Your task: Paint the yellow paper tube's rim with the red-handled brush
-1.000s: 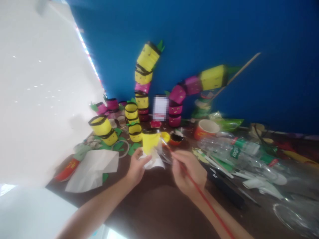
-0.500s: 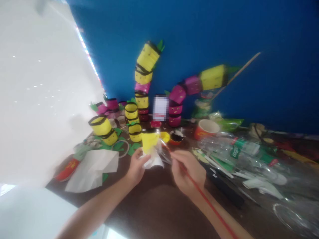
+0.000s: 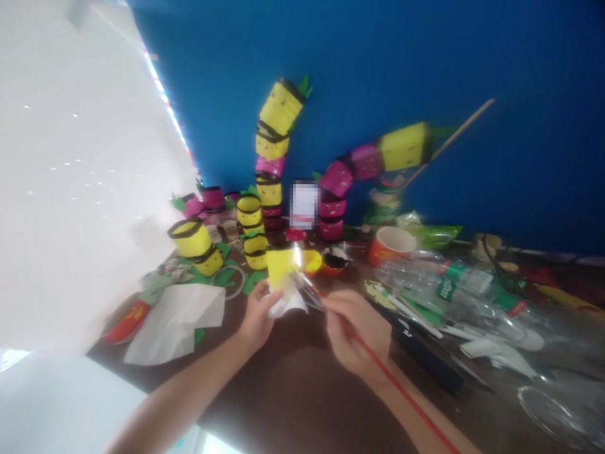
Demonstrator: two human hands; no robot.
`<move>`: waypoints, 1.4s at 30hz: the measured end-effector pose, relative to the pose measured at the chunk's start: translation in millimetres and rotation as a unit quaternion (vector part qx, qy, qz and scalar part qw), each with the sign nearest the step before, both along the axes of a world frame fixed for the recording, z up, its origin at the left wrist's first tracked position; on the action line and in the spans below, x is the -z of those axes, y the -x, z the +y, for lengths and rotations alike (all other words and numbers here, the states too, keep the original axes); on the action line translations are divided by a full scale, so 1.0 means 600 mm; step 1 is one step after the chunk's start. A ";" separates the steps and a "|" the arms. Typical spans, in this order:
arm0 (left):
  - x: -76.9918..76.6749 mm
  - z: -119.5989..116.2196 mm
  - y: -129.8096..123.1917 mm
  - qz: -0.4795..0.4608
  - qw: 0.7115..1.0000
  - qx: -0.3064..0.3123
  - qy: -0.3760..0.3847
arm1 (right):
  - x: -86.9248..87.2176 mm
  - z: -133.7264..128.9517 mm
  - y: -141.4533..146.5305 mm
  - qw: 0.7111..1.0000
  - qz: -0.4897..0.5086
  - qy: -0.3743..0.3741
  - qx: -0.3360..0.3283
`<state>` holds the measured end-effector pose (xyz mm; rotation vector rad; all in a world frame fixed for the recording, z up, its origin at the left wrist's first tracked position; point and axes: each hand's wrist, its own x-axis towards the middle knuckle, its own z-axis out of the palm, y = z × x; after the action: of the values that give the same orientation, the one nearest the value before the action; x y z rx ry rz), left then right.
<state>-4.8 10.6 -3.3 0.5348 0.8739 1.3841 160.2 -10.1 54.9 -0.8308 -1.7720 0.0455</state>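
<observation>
My left hand [image 3: 258, 318] pinches the lower white part of a curved piece [image 3: 280, 268], whose upper side is painted yellow; its material is hard to make out. My right hand [image 3: 355, 331] is closed around a long red-handled paintbrush [image 3: 392, 378]. The blurred brush tip lies against or very near the yellow side, and I cannot tell whether it touches. Just behind sits a small container of yellow paint [image 3: 311, 261]. Beside it is a container with black inside [image 3: 334, 261].
Yellow painted cups with black rims [image 3: 190, 238] stand left, near a tape roll [image 3: 229, 282] and white paper [image 3: 177, 321]. Yellow and magenta segments curve up the blue wall [image 3: 496, 57]. A red paper cup [image 3: 393, 246], plastic bottles [image 3: 454, 284] and a black strip [image 3: 428, 353] lie right.
The yellow-and-white piece has tipped slightly to the left in my left hand. The brush and my right hand have shifted a little; the things around stay put.
</observation>
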 end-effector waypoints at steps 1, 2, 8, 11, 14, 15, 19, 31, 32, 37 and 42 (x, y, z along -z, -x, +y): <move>-0.001 0.000 0.001 0.000 1.000 -0.001 0.001 | -0.001 -0.001 -0.001 1.000 0.005 -0.006 0.002; -0.001 0.001 0.002 0.000 1.000 -0.002 0.003 | -0.002 -0.002 -0.001 1.000 0.011 -0.008 0.007; -0.001 0.006 0.005 -0.010 1.000 -0.012 0.000 | 0.017 -0.002 -0.008 0.999 0.045 0.026 -0.009; 0.000 0.006 0.004 -0.005 1.000 -0.014 0.003 | 0.026 0.001 -0.005 0.997 0.061 0.047 0.031; 0.000 0.005 0.004 -0.001 1.000 -0.018 0.012 | 0.022 0.002 0.000 0.993 0.058 0.056 0.085; 0.000 0.005 0.004 -0.002 1.000 -0.018 0.012 | 0.019 0.002 0.002 0.994 0.044 0.049 0.082; 0.002 0.005 0.004 -0.003 1.000 -0.016 0.000 | 0.011 0.000 0.005 0.997 -0.001 0.028 0.066; 0.000 0.003 0.005 -0.003 1.000 0.007 -0.012 | 0.015 -0.003 -0.001 0.999 -0.007 0.038 0.033; -0.001 0.003 0.005 -0.004 1.000 0.007 -0.009 | 0.014 -0.003 -0.002 0.999 -0.006 0.032 0.034; 0.000 0.002 0.004 -0.001 1.000 0.006 -0.001 | 0.011 -0.002 0.003 0.998 0.006 0.042 0.036; -0.003 0.001 0.004 0.007 1.000 0.004 -0.002 | 0.012 -0.005 0.000 0.999 -0.020 0.040 0.020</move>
<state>-7.2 11.5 -1.3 0.5506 0.8787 1.3758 159.9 -13.0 48.0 -0.9299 -1.7994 0.0747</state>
